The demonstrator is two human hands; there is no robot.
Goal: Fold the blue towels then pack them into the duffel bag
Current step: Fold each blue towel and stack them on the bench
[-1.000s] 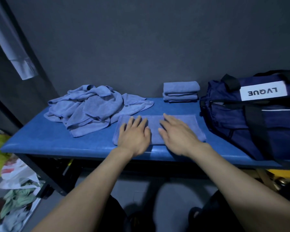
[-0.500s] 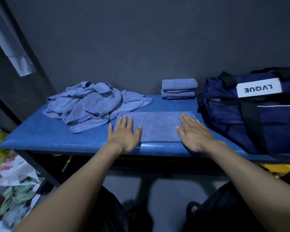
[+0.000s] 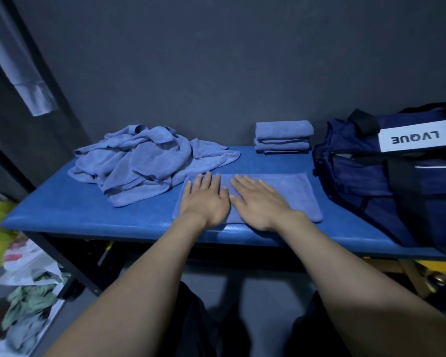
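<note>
Both hands (image 3: 232, 202) flat on towel (image 3: 294, 191) centre

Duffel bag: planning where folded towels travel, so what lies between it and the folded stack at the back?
Head view: only bare blue padded bench top separates the folded blue towel stack from the navy duffel bag.

My hands (image 3: 232, 200) lie on the flat towel (image 3: 291, 191) at the counter's (image 3: 75, 215) front edge, loose pile (image 3: 142, 161) left, folded stack (image 3: 283, 136) behind, duffel bag (image 3: 392, 176) right.

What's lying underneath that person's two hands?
A flat blue towel, spread on the blue bench. The left hand and right hand press it with straight fingers. The towel's middle is covered by them.
</note>
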